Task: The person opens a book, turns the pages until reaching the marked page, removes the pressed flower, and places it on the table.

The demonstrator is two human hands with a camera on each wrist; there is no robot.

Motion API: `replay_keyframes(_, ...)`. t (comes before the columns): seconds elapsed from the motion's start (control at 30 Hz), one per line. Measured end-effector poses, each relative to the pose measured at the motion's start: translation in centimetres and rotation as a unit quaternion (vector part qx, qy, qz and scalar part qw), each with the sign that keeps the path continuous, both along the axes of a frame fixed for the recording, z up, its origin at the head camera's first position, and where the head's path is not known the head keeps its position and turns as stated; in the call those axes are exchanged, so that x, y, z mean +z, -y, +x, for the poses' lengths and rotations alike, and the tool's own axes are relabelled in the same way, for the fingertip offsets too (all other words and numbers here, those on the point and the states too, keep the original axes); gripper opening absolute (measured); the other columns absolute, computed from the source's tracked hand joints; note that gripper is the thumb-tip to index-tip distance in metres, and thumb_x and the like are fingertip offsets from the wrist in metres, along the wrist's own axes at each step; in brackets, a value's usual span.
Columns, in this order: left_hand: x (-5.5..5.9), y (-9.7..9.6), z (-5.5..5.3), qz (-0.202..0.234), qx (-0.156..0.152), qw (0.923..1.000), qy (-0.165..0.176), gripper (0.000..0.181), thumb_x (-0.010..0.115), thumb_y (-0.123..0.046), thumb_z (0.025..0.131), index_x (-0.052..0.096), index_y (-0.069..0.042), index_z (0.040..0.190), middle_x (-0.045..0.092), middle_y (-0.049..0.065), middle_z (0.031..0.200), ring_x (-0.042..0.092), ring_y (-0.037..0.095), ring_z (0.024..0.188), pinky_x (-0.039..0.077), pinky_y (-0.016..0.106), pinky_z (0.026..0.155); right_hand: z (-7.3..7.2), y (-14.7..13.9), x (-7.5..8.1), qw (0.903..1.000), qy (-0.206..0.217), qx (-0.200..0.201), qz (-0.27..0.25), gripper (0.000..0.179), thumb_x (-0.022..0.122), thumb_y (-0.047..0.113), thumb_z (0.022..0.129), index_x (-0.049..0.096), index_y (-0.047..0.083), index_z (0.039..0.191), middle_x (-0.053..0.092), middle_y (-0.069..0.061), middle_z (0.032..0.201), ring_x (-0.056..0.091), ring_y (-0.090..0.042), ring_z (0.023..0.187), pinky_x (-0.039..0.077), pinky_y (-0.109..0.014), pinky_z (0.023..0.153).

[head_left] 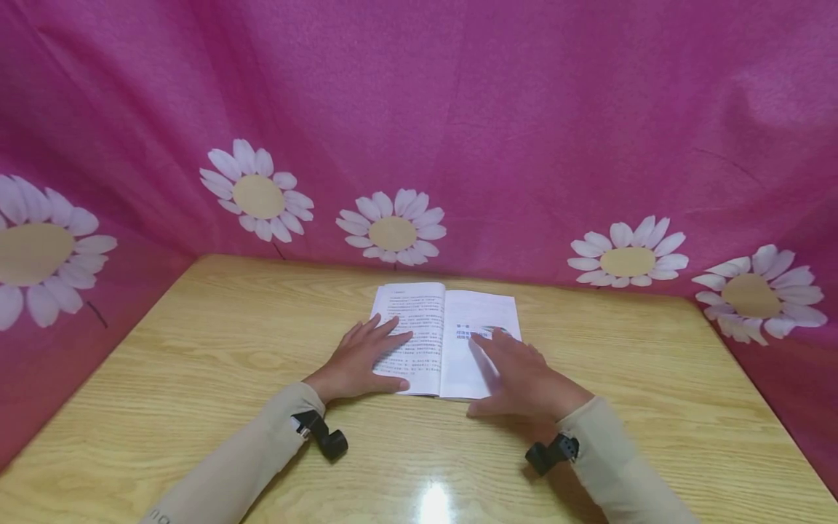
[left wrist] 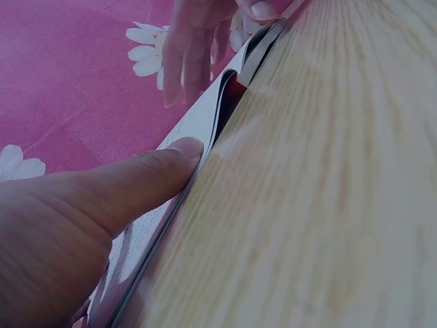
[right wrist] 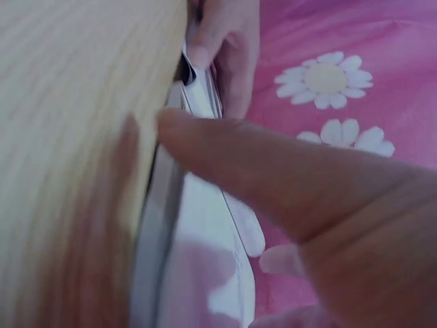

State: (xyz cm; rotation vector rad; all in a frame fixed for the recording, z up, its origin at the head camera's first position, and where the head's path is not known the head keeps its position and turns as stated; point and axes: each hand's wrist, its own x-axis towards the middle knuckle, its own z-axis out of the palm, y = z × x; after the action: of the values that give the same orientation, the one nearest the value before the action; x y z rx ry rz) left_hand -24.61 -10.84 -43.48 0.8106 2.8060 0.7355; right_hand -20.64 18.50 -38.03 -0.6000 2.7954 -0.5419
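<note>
An open book (head_left: 419,302) lies on the table, its left page covered in printed text and its right page (head_left: 461,371) carrying a short blue heading. My left hand (head_left: 356,362) rests on the left page with fingers spread; its thumb (left wrist: 160,167) presses the page near the lower edge in the left wrist view. Over the right page is my right hand (head_left: 527,377), fingers extended and a shadow on the paper under them. In the right wrist view the right thumb (right wrist: 225,147) reaches across the book's lower edge; whether it touches cannot be told.
The book stands on a light wood-grain table (head_left: 196,349). Behind and beside the table hangs a magenta cloth (head_left: 497,131) printed with large white daisies. Each sleeve bears a small black camera mount (head_left: 321,434) near the wrist. A bright reflection shows at the table's front.
</note>
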Motion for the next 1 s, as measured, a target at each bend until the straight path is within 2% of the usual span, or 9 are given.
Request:
replay_keyframes(0.13, 0.0, 0.1, 0.1, 0.005, -0.001, 1.0, 0.001, 0.084, 0.07, -0.059, 0.079, 0.035, -0.031, 0.15, 0.017, 0.0, 0.161, 0.0, 0.027, 0.148, -0.002, 0.05, 0.117, -0.2, -0.6, 0.4, 0.9991, 0.011, -0.028, 0.029, 0.113, 0.085, 0.05, 0.066, 0.025, 0.01, 0.153, 0.025, -0.02, 0.156, 0.016, -0.042, 0.143, 0.01, -0.067, 0.11)
replay_keyframes(0.3, 0.0, 0.1, 0.0, 0.007, -0.004, 1.0, 0.0, 0.085, 0.07, -0.059, 0.079, 0.034, -0.031, 0.151, 0.016, 0.0, 0.161, 0.0, 0.027, 0.148, -0.002, 0.05, 0.117, -0.3, -0.9, 0.5, 0.9984, 0.013, -0.035, 0.043, 0.116, 0.086, 0.051, 0.064, 0.024, 0.01, 0.153, 0.028, -0.017, 0.155, 0.02, -0.044, 0.142, 0.01, -0.069, 0.109)
replay_keyframes(0.8, -0.1, 0.1, -0.1, 0.005, -0.004, 1.0, -0.005, 0.085, 0.07, -0.06, 0.079, 0.035, -0.031, 0.15, 0.017, 0.0, 0.161, 0.001, 0.028, 0.148, -0.001, 0.05, 0.117, -0.7, -1.3, 0.2, 0.9987, 0.02, -0.032, 0.034, 0.115, 0.088, 0.043, 0.065, 0.022, 0.011, 0.154, 0.028, -0.011, 0.156, 0.026, -0.041, 0.14, 0.009, -0.069, 0.108)
replay_keyframes(1.0, 0.0, 0.1, 0.0, 0.007, -0.005, 1.0, -0.003, 0.085, 0.07, -0.059, 0.079, 0.035, -0.03, 0.15, 0.017, 0.001, 0.161, 0.001, 0.028, 0.148, -0.001, 0.05, 0.117, -0.9, -1.5, 0.2, 0.9993, 0.015, -0.027, 0.02, 0.114, 0.087, 0.045, 0.064, 0.024, 0.011, 0.153, 0.036, -0.014, 0.152, 0.036, -0.039, 0.135, 0.014, -0.07, 0.107)
